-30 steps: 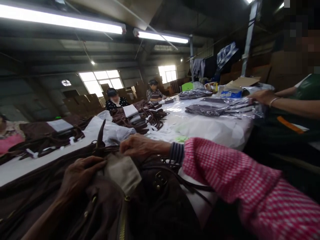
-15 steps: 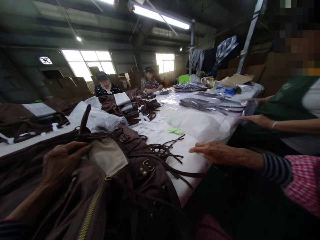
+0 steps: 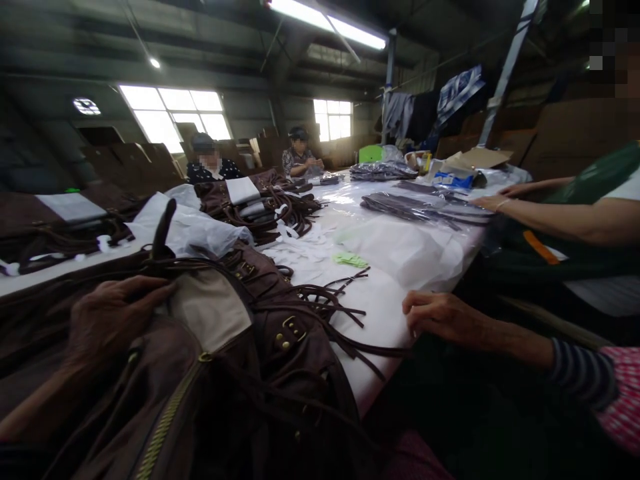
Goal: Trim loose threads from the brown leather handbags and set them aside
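A dark brown bag [image 3: 315, 367] with a brass zip, buckles and long thin straps fills the near left, its zip partly undone over a beige lining [image 3: 213, 310]. My left hand [image 3: 113, 323] is closed on the fabric at the edge of that opening, thumb and fingers together near the lining. Over the table's right edge is my right hand [image 3: 445, 317], apart from the bag. Its fingers are curled down towards the white table top [image 3: 370, 327]; what they hold, if anything, is hidden.
More brown bags [image 3: 260, 207] with white wraps lie along the left. White plastic [image 3: 400, 247], green slips [image 3: 350, 259] and plastic-wrapped dark packs [image 3: 415, 203] cover parts of the table. A co-worker's hands [image 3: 495, 200] are at the right edge; two people sit at the far side.
My right hand has shifted right, and its outstretched fingers have curled down. My left hand has moved slightly left with the bag's edge. The co-worker's hands have moved further back along the packs.
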The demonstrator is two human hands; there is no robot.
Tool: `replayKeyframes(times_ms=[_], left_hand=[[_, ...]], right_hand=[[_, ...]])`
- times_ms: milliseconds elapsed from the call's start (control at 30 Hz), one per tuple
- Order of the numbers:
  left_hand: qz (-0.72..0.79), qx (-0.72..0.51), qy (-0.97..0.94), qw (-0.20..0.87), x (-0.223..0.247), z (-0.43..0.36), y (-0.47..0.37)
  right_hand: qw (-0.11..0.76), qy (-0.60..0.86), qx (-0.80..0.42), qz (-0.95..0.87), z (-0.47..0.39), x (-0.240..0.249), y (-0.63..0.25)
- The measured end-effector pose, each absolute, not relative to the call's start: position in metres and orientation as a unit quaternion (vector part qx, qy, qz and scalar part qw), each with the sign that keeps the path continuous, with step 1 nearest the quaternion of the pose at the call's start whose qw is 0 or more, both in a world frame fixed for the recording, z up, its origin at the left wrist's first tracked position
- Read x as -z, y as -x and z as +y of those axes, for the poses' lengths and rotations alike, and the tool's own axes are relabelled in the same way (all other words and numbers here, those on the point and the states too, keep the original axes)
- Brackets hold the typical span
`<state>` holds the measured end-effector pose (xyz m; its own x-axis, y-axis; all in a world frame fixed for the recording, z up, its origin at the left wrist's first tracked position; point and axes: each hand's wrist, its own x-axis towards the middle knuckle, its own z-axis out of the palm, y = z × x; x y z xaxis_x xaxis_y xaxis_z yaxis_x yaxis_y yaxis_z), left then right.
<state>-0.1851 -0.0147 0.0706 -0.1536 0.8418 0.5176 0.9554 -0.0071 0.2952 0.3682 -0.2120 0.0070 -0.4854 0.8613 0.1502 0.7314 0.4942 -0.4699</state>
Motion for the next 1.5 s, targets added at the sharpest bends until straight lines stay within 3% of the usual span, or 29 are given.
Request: replayKeyframes(times_ms=[133,367,633,833,1033,1300,1500], left_hand=[[-0.678,0.296,0.669,0.064,-0.072,-0.023,0.179],[-0.660,0.325,0.677,0.028,-0.075,-0.038,0.170],[-0.642,0.355,0.679,0.023,-0.067,-0.042,0.169],[-0.651,0.351,0.673,0.009,-0.073,-0.051,0.163],[-0.653,0.320,0.686,-0.019,-0.087,-0.054,0.163],[-0.663,0.311,0.681,0.014,-0.080,-0.055,0.163],[-0.647,0.340,0.682,0.018,-0.076,-0.051,0.173]], right_hand=[[0.247,0.486,-0.243,-0.803,-0.196,-0.015,-0.357],[0.461,0.517,-0.340,-0.636,-0.100,-0.039,-0.292],[0.606,0.428,-0.211,-0.637,0.014,-0.100,-0.210],[0.549,0.418,-0.100,-0.717,0.041,-0.110,-0.159],[0.400,0.364,0.127,-0.832,0.029,-0.107,-0.102],[0.372,0.424,-0.032,-0.825,0.038,-0.102,-0.090],[0.440,0.488,-0.184,-0.731,0.062,-0.080,-0.135]])
